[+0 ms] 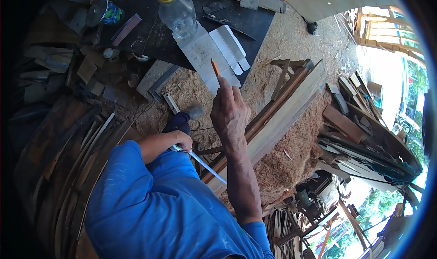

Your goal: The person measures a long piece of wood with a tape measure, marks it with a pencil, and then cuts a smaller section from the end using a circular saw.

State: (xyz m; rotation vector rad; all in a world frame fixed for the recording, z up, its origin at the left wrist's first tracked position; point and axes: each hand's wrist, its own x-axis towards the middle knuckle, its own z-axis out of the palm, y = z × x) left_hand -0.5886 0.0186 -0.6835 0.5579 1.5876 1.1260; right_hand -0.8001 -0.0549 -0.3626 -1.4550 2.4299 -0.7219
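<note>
Fingers of the right hand are curled around an orange pencil, its exposed end poking forward beyond the grasp, perhaps so that the tip is left free. Below and to the left of them, the left hand grips a tape measure close to the body, its pale blade slanting out toward the right forearm; that hold probably steadies the case with the strip drawn out. Just right of the right fingers, a long timber beam runs diagonally above heaped sawdust, seemingly raised on a wooden support, likely for easier access. Ahead of the pencil, an unfolded white carton lies across the dark bench, overhanging its near edge; a yellow-capped clear bottle stands at its far end and may be weighing it down, though whether it rests on the carton is unclear.
</note>
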